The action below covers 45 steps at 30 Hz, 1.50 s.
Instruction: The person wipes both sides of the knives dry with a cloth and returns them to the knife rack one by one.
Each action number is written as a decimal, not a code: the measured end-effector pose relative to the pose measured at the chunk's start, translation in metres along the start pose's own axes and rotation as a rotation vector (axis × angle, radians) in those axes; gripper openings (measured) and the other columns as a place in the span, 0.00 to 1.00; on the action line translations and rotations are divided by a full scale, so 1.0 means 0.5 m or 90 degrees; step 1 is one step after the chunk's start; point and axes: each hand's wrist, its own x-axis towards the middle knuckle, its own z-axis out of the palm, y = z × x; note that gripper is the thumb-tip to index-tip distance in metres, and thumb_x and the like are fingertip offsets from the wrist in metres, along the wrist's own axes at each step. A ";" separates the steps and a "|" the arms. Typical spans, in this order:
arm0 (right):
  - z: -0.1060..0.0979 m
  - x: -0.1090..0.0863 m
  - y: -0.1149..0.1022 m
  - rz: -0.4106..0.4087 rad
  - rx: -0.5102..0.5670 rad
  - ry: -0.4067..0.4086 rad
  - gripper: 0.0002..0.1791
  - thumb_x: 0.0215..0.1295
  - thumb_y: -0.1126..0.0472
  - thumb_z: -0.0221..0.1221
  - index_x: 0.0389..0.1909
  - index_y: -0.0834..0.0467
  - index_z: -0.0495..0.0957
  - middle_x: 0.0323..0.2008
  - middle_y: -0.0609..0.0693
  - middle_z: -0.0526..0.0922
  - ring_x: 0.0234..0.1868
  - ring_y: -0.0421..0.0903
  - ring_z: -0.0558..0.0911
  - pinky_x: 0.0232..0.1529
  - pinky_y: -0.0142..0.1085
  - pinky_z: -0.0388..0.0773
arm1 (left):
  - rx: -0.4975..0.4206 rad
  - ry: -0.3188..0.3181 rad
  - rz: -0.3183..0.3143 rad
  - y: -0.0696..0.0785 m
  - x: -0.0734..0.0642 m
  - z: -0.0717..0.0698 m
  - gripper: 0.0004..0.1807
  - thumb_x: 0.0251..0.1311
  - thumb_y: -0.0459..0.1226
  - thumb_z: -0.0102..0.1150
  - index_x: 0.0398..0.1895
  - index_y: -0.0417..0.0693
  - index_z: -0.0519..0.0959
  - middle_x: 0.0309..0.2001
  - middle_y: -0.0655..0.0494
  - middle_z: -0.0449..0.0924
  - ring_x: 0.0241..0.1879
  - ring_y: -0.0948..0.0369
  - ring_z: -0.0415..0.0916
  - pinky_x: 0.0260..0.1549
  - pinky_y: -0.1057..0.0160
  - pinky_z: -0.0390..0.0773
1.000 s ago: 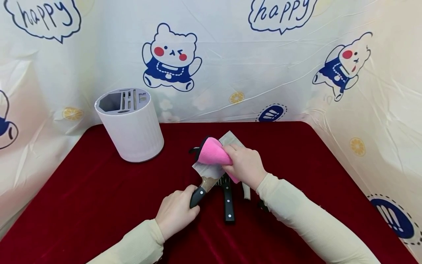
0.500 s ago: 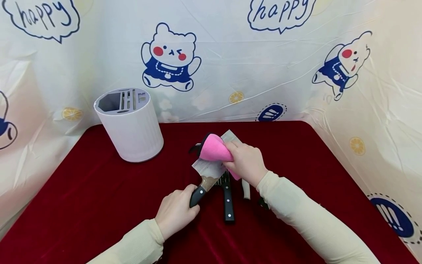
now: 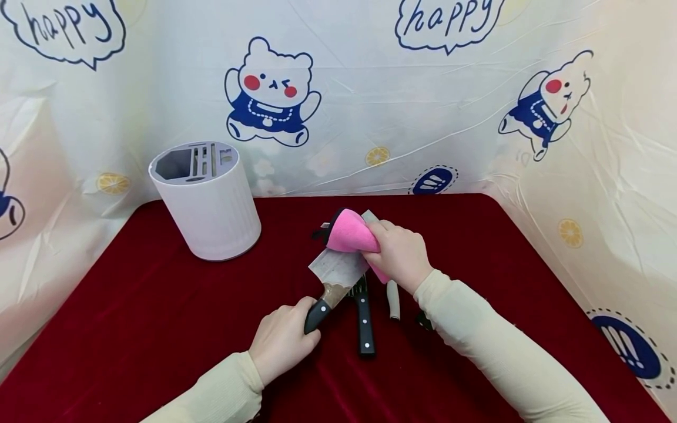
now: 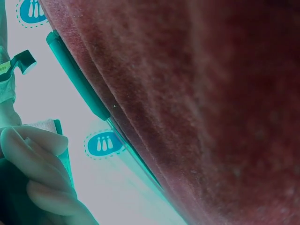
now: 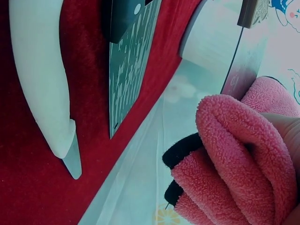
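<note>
My left hand [image 3: 282, 341] grips the black handle [image 3: 317, 315] of a cleaver, whose broad blade [image 3: 338, 267] slants up and to the right. In my right hand [image 3: 399, 255] is a folded pink cloth [image 3: 351, 232] with black edging, held against the blade and hiding its middle. The right wrist view shows the cloth [image 5: 239, 150] bunched in the fingers, with the blade [image 5: 241, 63] beside it. Beneath the cleaver lies a black-handled knife [image 3: 365, 323] with a patterned blade [image 5: 133, 70]. A small white-handled knife [image 3: 393, 302] lies right of it.
A white knife block [image 3: 211, 211] with a slotted grey top stands at the back left of the red-covered table [image 3: 158, 329]. Something black [image 3: 319, 233] pokes out beyond the cloth. Another small dark item [image 3: 425, 321] lies partly under the right sleeve. Printed sheeting [image 3: 344, 117] surrounds the table.
My right hand and the cloth have slid a little away from me and to the right along the blade, baring more of it near the handle. The left hand stays in place.
</note>
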 end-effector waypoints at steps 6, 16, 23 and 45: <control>0.001 0.003 -0.002 0.015 0.008 -0.004 0.23 0.57 0.50 0.69 0.51 0.54 0.78 0.40 0.52 0.85 0.30 0.50 0.84 0.24 0.43 0.80 | 0.000 -0.002 -0.001 -0.001 -0.001 -0.001 0.14 0.45 0.31 0.64 0.39 0.48 0.78 0.16 0.63 0.67 0.16 0.66 0.62 0.13 0.67 0.63; 0.001 0.006 0.002 0.047 0.065 -0.008 0.21 0.59 0.50 0.68 0.50 0.54 0.78 0.43 0.53 0.86 0.30 0.50 0.84 0.27 0.43 0.82 | -0.010 -0.006 -0.008 -0.002 0.002 -0.007 0.14 0.46 0.30 0.64 0.38 0.48 0.78 0.16 0.63 0.68 0.16 0.65 0.62 0.14 0.67 0.63; -0.001 0.008 0.000 0.039 0.035 0.004 0.20 0.59 0.51 0.68 0.50 0.55 0.79 0.44 0.53 0.86 0.31 0.51 0.85 0.27 0.44 0.82 | -0.007 -0.014 -0.013 0.001 0.002 -0.010 0.14 0.47 0.31 0.64 0.40 0.48 0.78 0.16 0.62 0.68 0.16 0.65 0.63 0.14 0.66 0.64; -0.009 0.017 0.008 0.063 0.071 0.000 0.21 0.59 0.51 0.67 0.51 0.54 0.78 0.43 0.52 0.86 0.31 0.52 0.84 0.26 0.45 0.80 | -0.007 -0.017 -0.017 0.002 0.003 -0.011 0.14 0.47 0.32 0.64 0.40 0.49 0.79 0.16 0.62 0.68 0.16 0.65 0.63 0.15 0.66 0.64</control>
